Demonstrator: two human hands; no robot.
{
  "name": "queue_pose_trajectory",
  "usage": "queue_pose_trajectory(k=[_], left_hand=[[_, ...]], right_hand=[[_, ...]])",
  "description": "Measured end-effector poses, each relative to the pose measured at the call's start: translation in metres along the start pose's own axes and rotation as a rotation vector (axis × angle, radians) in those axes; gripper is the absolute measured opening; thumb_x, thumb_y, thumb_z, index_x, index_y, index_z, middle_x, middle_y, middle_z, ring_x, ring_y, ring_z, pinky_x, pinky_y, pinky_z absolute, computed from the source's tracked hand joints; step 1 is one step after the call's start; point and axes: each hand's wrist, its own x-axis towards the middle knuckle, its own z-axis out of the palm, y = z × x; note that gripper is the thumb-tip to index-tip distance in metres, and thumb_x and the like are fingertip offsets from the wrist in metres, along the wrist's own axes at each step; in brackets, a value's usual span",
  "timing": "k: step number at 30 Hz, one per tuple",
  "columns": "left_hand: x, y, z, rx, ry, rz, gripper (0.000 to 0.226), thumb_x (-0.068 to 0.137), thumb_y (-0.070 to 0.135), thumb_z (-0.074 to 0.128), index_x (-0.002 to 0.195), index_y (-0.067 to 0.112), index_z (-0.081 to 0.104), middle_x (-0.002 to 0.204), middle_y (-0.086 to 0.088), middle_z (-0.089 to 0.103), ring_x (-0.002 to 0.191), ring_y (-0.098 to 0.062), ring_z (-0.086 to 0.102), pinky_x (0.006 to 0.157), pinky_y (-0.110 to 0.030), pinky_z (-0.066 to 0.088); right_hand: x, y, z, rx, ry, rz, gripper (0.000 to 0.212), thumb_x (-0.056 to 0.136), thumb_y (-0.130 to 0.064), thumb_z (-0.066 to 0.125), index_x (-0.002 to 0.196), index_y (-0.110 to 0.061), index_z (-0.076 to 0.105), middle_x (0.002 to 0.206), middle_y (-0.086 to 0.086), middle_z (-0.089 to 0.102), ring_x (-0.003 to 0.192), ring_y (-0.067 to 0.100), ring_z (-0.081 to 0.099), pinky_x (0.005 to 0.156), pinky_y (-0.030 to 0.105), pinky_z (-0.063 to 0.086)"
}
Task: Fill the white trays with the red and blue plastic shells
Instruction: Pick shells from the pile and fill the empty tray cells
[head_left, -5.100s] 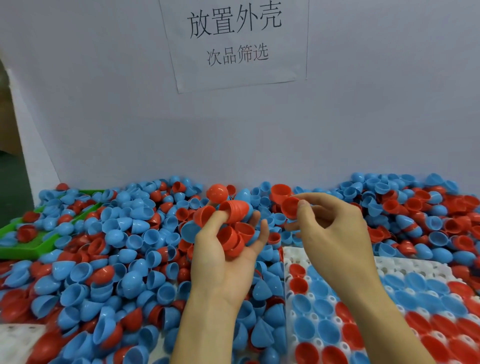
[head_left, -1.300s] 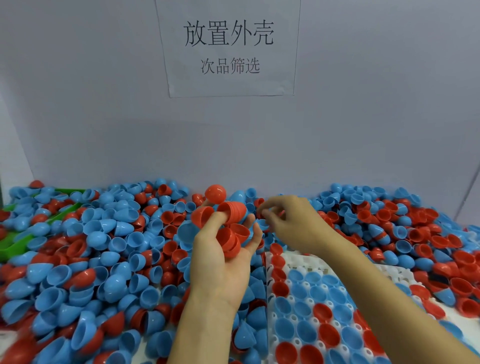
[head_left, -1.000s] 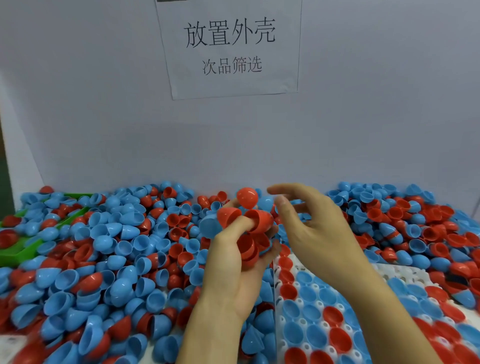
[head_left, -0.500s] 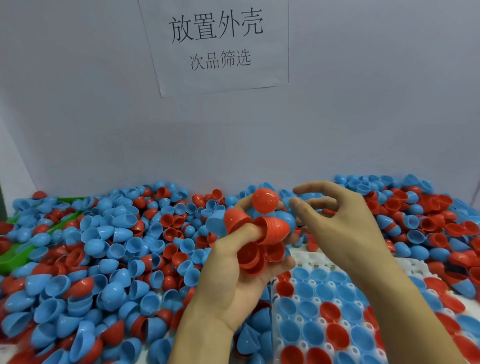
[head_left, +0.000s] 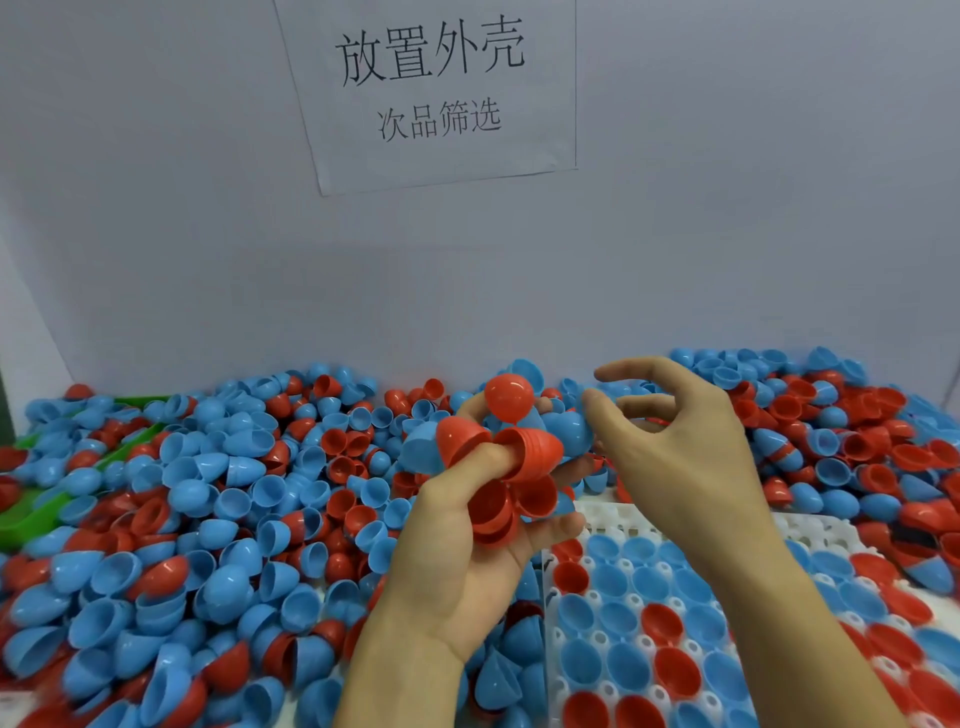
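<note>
above tray (head_left: 613, 525) | left hand (head_left: 467, 561) clutches shells (head_left: 519, 467), hiding some | right hand (head_left: 675, 447) loose, empty

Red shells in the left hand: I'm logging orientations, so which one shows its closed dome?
The topmost red shell, held above the cluster in the left hand; it shows its round, closed back.

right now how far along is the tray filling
Done: the visible part of the white tray already holds red and blue shells in most pockets. In hand: the left hand grips a bunch of red shells; the right hand hovers beside it, holding nothing. Left: a big loose pile of shells remains.
</note>
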Motion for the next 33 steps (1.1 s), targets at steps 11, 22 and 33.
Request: queue_pose_trajectory(k=[11, 22, 33], left_hand=[[0.001, -0.005, -0.002, -0.116, 0.081, -0.005, 0.051, 0.071, 0.008, 0.070, 0.122, 0.009, 0.062, 0.087, -0.013, 0.075, 0.073, -0.024, 0.076, 0.058, -0.037, 0.058], [0.003, -0.005, -0.004, -0.144, 0.121, -0.017, 0.037, 0.069, 0.009, 0.070, 0.105, 0.019, 0.076, 0.112, -0.021, 0.073, 0.101, -0.040, 0.072, 0.056, -0.034, 0.057], [0.007, -0.008, -0.009, -0.126, 0.154, 0.003, 0.035, 0.069, 0.010, 0.069, 0.102, 0.018, 0.077, 0.100, -0.017, 0.075, 0.086, -0.030, 0.075, 0.053, -0.031, 0.055]], right_hand=[[-0.005, -0.009, 0.007, 0.077, -0.095, -0.045, 0.032, 0.101, -0.011, 0.051, 0.100, -0.037, 0.070, 0.083, -0.018, 0.073, 0.064, 0.027, 0.072, 0.046, 0.028, 0.055], [-0.009, -0.014, 0.007, 0.234, -0.205, 0.039, 0.032, 0.091, -0.002, 0.058, 0.103, -0.029, 0.070, 0.094, -0.011, 0.074, 0.076, 0.015, 0.072, 0.063, 0.022, 0.057], [-0.012, -0.018, 0.011, 0.219, -0.137, 0.050, 0.032, 0.096, 0.006, 0.053, 0.103, -0.022, 0.065, 0.098, -0.003, 0.074, 0.080, 0.013, 0.075, 0.064, 0.027, 0.061]])
